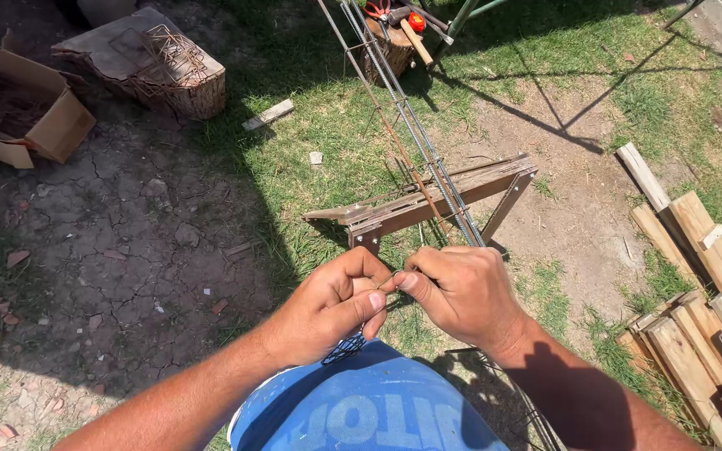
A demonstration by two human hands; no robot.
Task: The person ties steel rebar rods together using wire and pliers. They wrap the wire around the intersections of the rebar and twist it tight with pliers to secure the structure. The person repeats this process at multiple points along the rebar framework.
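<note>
Rebar (428, 159) is what I am working on: a bundle of long ribbed steel rods that runs from the top of my view down toward my hands, lying across a low wooden sawhorse (428, 200) on the grass. The near end of the bundle comes in right behind my knuckles, so the rods sit just beyond and between the two hands rather than inside either fist.

My left hand (332, 305) is clenched, thumb laid flat across the front of the curled fingers, pinching a thin piece of tie wire (388, 282) at the thumb tip. My right hand (461, 292) is also curled tight, its thumb and forefinger meeting the left thumb on that same wire, so the two hands touch at the pinch. The wire itself is mostly hidden by the fingers; I can only make out a short sliver between the thumbs. Below my left hand a small dark mesh-like thing (344, 347) hangs; I cannot tell what it is.

Farther up the bundle, a tree stump (390, 50) carries a hammer (411, 33) and red-handled pliers (376, 10). To the left stand a block of wood with bent wire stirrups (165, 54) on it and an open cardboard box (18, 104). Stacked timber offcuts (695, 317) lie to my right.
</note>
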